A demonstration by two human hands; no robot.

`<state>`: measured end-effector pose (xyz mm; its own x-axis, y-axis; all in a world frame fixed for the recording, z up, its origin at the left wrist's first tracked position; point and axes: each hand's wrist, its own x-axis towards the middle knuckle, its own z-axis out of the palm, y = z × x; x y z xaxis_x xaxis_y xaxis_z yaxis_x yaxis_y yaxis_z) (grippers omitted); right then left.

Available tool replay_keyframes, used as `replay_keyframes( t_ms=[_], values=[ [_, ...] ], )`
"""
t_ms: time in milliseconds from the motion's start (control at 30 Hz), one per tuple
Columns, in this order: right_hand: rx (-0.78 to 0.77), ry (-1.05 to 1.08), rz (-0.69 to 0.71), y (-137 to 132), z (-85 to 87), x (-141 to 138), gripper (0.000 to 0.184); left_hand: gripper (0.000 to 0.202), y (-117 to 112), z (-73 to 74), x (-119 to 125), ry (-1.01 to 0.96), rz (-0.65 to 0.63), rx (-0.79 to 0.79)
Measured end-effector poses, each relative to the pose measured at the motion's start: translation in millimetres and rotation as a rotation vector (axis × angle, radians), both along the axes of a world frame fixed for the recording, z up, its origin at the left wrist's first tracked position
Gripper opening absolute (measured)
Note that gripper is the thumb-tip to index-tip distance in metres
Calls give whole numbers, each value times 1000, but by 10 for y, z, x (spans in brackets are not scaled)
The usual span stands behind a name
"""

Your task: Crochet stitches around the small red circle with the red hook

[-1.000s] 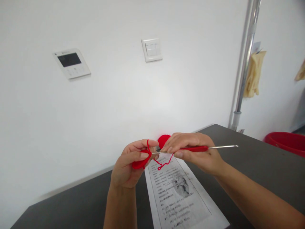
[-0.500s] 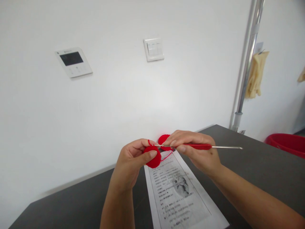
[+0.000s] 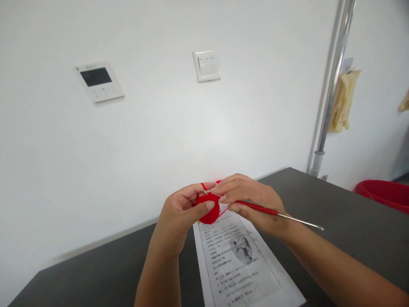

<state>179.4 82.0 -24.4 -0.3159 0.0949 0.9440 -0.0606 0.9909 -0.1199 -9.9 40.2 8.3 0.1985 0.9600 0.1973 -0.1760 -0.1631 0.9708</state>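
My left hand (image 3: pixel 179 213) pinches a small round red crochet piece (image 3: pixel 209 213) between thumb and fingers, with red yarn looped over the index finger. In my right hand (image 3: pixel 255 200) is a crochet hook (image 3: pixel 260 207) with a red handle and metal ends. Its left tip lies at the top edge of the crochet piece, by the left fingertips. The other end points to the lower right, past the wrist. Behind the right fingers a bit of red yarn (image 3: pixel 218 181) shows, mostly hidden. A bit of yellow peeks out under the crochet piece.
A printed sheet (image 3: pixel 220 273) lies on the dark table (image 3: pixel 96 273) below my hands. The white wall behind carries a panel with a screen (image 3: pixel 99 82) and a light switch (image 3: pixel 207 66). To the right are a metal pole (image 3: pixel 332 89), hanging yellow gloves (image 3: pixel 344 102) and a red tub (image 3: pixel 381 194).
My right hand has moved slightly left, closer to my left hand. The hook has tilted, its right end dropping and its left tip rising. The red yarn behind is now more covered.
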Motion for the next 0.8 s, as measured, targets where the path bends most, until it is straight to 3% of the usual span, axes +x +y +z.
replay_keyframes(
  t_ms=[200, 367, 800],
  values=[
    [-411, 153, 220, -12, -32, -3, 11, 17, -19, 23, 22, 19, 111, 54],
    [-620, 221, 300, 6, -28, -8, 9, 10, -15, 45, 34, 21, 185, 69],
    [-649, 155, 337, 38, -20, 51, 10, 13, -27, 58, 39, 9, 173, 36]
  ],
)
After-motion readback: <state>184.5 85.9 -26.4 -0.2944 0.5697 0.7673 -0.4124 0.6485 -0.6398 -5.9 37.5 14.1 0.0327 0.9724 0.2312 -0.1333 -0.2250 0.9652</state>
